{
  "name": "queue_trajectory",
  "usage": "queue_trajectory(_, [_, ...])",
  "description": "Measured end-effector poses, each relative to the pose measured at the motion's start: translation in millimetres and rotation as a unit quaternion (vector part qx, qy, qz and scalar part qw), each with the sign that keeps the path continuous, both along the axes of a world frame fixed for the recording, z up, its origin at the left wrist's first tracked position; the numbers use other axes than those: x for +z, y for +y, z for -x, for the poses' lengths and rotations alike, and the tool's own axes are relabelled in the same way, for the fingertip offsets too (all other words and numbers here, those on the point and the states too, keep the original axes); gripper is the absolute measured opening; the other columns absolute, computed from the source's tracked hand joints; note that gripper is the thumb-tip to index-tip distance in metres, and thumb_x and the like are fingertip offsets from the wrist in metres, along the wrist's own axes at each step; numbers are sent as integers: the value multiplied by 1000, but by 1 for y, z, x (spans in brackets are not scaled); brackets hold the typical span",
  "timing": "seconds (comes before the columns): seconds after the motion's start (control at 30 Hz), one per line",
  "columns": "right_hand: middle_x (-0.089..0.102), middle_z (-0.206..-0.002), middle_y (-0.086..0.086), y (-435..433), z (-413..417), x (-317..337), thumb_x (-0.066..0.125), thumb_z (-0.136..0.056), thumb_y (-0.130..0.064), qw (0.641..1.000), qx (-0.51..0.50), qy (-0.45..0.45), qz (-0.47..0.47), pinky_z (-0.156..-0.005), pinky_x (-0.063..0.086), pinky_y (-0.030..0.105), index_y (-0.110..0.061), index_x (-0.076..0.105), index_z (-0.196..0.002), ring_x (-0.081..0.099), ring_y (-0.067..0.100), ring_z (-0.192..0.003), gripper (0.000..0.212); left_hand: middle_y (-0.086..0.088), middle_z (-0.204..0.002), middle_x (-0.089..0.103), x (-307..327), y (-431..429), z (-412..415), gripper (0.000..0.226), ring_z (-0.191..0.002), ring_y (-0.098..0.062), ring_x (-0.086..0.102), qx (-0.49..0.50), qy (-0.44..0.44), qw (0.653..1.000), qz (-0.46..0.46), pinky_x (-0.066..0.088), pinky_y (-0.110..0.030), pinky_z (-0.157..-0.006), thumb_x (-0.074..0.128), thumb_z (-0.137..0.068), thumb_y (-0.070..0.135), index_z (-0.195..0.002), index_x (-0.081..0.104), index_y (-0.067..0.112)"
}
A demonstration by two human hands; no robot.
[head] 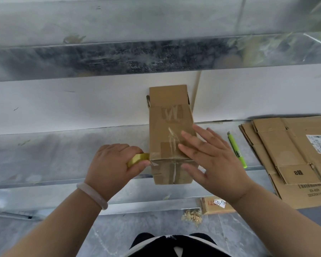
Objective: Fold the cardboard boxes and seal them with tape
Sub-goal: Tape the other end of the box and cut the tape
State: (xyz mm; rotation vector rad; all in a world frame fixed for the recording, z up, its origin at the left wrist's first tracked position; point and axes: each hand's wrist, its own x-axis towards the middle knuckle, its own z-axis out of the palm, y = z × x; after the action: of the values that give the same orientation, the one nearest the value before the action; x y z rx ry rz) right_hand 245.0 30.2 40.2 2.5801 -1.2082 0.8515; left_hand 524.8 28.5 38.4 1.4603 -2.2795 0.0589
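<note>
A brown cardboard box point(167, 119) lies on its side on the metal shelf point(63, 154), its taped bottom facing me and its far flaps open. Clear tape and old tape patches cover its upper face. My left hand point(111, 167) grips a yellowish roll of tape point(137, 159) pressed against the box's near left corner. My right hand point(211, 158) lies flat with straight, spread fingers on the box's top and right edge.
A green utility knife point(236, 149) lies on the shelf just right of the box. A stack of flattened cardboard boxes point(289, 158) fills the right end of the shelf. A small labelled carton point(217, 204) and scraps lie on the floor below.
</note>
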Motion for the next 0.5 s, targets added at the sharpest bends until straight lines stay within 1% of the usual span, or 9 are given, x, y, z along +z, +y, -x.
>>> queue_trajectory(0.07, [53, -142, -3, -1, -22, 11, 51, -98, -40, 1000, 7, -20, -1, -113, 35, 45, -19, 61, -132, 42, 19, -138, 41, 14, -70, 61, 1, 0, 1, 47, -63, -10, 58, 3, -10, 1000, 5, 42, -29, -67, 35, -88, 67, -87, 66, 32])
queue_trajectory(0.13, [56, -140, -5, -3, -44, 9, 48, -99, -39, 999, 21, -14, -21, -111, 39, 42, -21, 60, -133, 47, 19, -134, 40, 12, -69, 62, 0, 0, 2, 47, -62, -12, 59, 8, -17, 1000, 9, 43, -31, -67, 36, -88, 66, -86, 67, 32])
queue_trajectory(0.2, [60, -135, -7, -6, -54, 1, 46, -98, -41, 999, 16, 4, -35, -106, 44, 44, -24, 63, -129, 53, 18, -129, 39, 11, -69, 62, -1, 0, 2, 45, -62, -13, 60, 11, -18, 1000, 7, 42, -31, -67, 38, -87, 66, -86, 67, 32])
queue_trajectory(0.27, [63, -131, -10, -9, -55, -4, 48, -97, -45, 999, 8, 1, -38, -104, 45, 42, -27, 67, -125, 56, 17, -126, 38, 12, -70, 62, -1, -1, 1, 44, -64, -13, 60, 10, -16, 1000, 7, 41, -31, -68, 38, -87, 66, -87, 67, 33])
queue_trajectory(0.33, [63, -129, -11, -11, -54, -4, 49, -96, -47, 999, 8, -15, -45, -105, 45, 40, -28, 68, -122, 57, 15, -124, 37, 13, -74, 64, 0, -1, -1, 47, -67, -11, 61, 0, 0, 1000, 6, 40, -30, -71, 34, -89, 67, -93, 66, 33])
queue_trajectory(0.4, [64, -128, -11, -11, -54, -3, 50, -96, -47, 999, 10, -23, -42, -104, 45, 40, -28, 69, -121, 57, 15, -124, 37, 14, -81, 65, 0, 0, -6, 48, -74, -9, 61, -28, 41, 999, -5, 38, -29, -77, 31, -91, 66, -104, 64, 33])
queue_trajectory(0.47, [64, -128, -11, -8, -54, -4, 51, -97, -45, 999, 12, -25, -31, -103, 46, 41, -27, 69, -121, 58, 15, -123, 35, 15, -84, 63, -1, 1, -11, 45, -78, -6, 56, -68, 84, 994, -10, 33, -23, -81, 33, -94, 61, -114, 60, 31])
queue_trajectory(0.5, [64, -127, -11, -7, -54, -4, 52, -97, -45, 999, 13, -27, -26, -103, 46, 41, -27, 70, -121, 58, 15, -123, 34, 15, -83, 60, -2, 1, -14, 42, -77, -3, 52, -86, 91, 992, -5, 31, -21, -82, 35, -95, 58, -116, 58, 30])
